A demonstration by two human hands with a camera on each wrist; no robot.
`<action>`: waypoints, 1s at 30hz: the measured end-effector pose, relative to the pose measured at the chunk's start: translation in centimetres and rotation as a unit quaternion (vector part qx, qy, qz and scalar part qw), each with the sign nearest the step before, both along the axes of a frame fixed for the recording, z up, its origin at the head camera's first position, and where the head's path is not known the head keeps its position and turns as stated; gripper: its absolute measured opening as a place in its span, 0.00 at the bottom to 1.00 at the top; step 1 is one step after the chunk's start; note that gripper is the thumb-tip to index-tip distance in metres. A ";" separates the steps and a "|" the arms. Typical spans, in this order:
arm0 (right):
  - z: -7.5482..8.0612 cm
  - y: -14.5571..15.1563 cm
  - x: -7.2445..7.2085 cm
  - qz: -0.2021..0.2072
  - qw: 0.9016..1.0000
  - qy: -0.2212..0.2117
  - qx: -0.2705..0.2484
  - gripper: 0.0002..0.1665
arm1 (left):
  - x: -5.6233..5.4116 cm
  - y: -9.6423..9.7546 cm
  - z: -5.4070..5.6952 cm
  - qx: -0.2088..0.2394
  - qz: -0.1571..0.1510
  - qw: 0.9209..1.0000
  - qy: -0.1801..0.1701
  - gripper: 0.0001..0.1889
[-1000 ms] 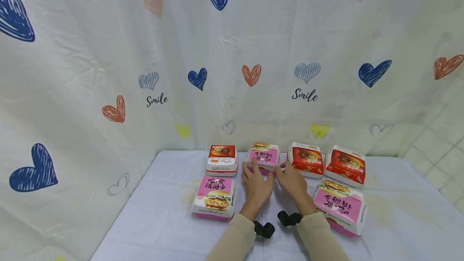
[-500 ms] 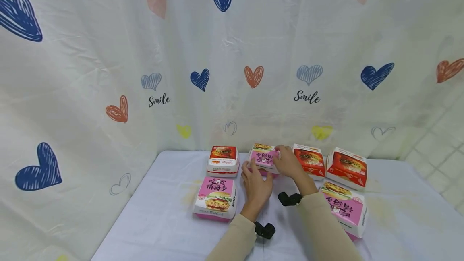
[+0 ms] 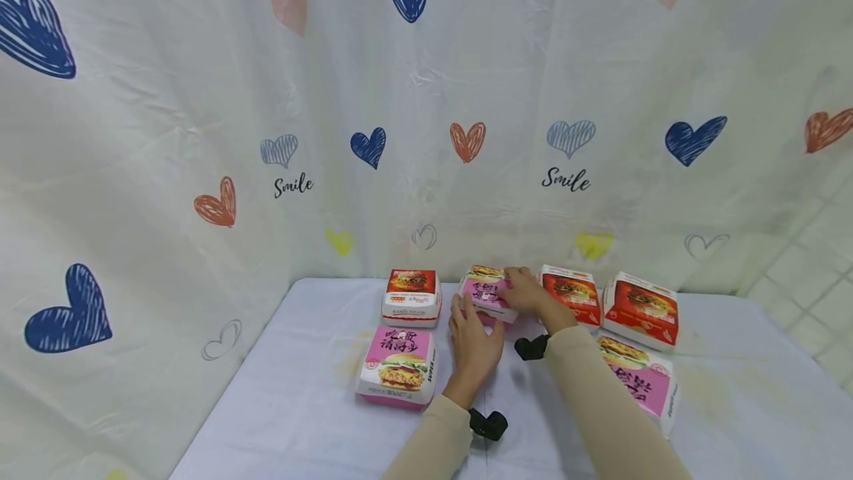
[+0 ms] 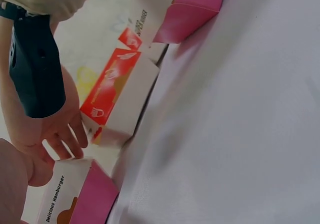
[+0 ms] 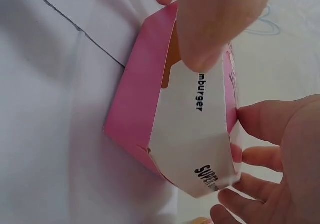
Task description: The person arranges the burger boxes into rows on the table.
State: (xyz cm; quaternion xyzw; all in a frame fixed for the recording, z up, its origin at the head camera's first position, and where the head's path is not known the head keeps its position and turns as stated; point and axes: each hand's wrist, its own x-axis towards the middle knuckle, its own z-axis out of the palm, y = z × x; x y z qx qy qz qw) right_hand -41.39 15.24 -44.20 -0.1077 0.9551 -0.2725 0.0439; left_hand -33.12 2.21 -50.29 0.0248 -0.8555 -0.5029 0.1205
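A pink and white hamburger box (image 3: 483, 292) stands in the back row, between both hands. My left hand (image 3: 475, 343) holds its front left corner, with the thumb at the front side. The right hand (image 3: 529, 293) grips its right side and top edge. In the right wrist view the box (image 5: 187, 119) shows a white lid over a pink base, and the lid looks shut. There the thumb of my right hand (image 5: 300, 154) touches the printed top, while the other fingers lie along the side. Part of the left hand covers the white front.
One red box (image 3: 411, 295) stands left of the held box. Two more red boxes, one nearer (image 3: 571, 293) and one farther right (image 3: 643, 310), stand to its right. Pink boxes stand in front at left (image 3: 397, 369) and right (image 3: 643, 380), the latter partly behind the right sleeve. A heart-printed curtain (image 3: 500, 191) hangs behind.
My right hand has moved from the box's front right corner up to its top and right side. The box has turned slightly. The left hand stays at the front left corner.
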 end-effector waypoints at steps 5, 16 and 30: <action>-0.4 0.2 0.2 -0.012 1.000 -0.003 -0.009 0.37 | -0.1 -0.1 -0.2 0.022 -0.011 1.000 0.004 0.45; -0.7 -0.1 2.6 -0.039 0.999 0.027 -0.022 0.39 | 0.0 -0.3 -0.5 0.039 -0.026 0.999 0.007 0.44; -1.7 -0.1 4.9 -0.106 0.992 0.027 -0.071 0.43 | 0.0 -0.2 -0.4 0.032 -0.028 0.999 0.034 0.34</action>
